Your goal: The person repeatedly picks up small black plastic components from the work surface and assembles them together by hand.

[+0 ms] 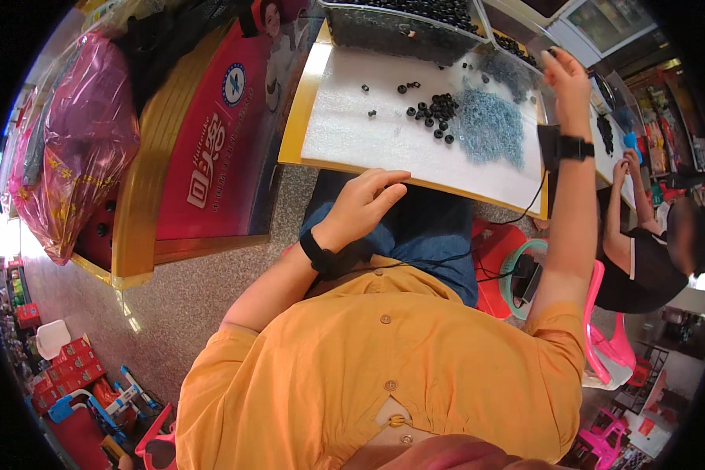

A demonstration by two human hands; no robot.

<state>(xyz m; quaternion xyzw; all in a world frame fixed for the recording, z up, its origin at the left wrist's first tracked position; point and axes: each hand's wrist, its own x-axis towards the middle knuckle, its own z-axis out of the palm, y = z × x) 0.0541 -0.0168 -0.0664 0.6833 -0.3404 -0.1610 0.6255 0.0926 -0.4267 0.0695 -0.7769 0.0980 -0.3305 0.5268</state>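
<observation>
On the white-topped table [345, 129] lies a loose cluster of small round black parts [439, 110]. Right beside it spreads a heap of small clear bluish pieces [489, 125]. My left hand [368, 202] rests at the table's front edge with fingers stretched out and nothing in it. Raised at the far right corner, my right hand [568, 82] pinches a small black part [552, 52] between its fingertips, close to a clear bin [517, 27] with black parts inside. A few single black parts [366, 88] lie scattered toward the left.
A large clear bin [403, 47] full of black parts stands at the table's back edge. Black cables run from wristbands on both my arms. A red stool [493, 254] holds a teal-rimmed basin [517, 270] below. At the right, another person [642, 243] works at a table.
</observation>
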